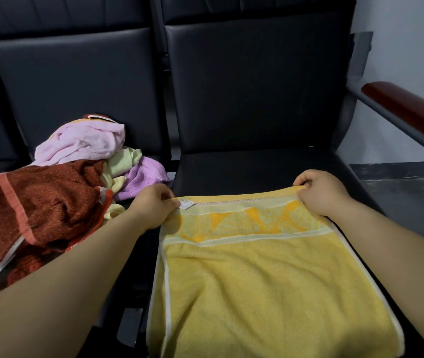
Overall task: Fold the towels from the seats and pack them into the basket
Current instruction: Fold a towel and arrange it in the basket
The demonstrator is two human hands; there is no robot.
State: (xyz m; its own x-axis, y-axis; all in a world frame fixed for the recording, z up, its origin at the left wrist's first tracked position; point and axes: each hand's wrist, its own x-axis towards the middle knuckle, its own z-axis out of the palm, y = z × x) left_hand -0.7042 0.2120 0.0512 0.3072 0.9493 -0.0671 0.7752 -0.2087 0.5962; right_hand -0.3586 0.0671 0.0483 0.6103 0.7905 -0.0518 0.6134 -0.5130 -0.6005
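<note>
On the black seat [257, 166] lies a yellow towel [257, 280]; the left hand [151, 205] and right hand [320, 192] each pinch a far corner.

Beyond the fingers [300, 182] I see a row of black padded seats [252, 94] with tall backs. To their right runs a grey frame with a dark red wooden armrest [407, 109], then a pale wall [409, 47] and a dark, streaked floor [407, 184]. The light is dim.
</note>
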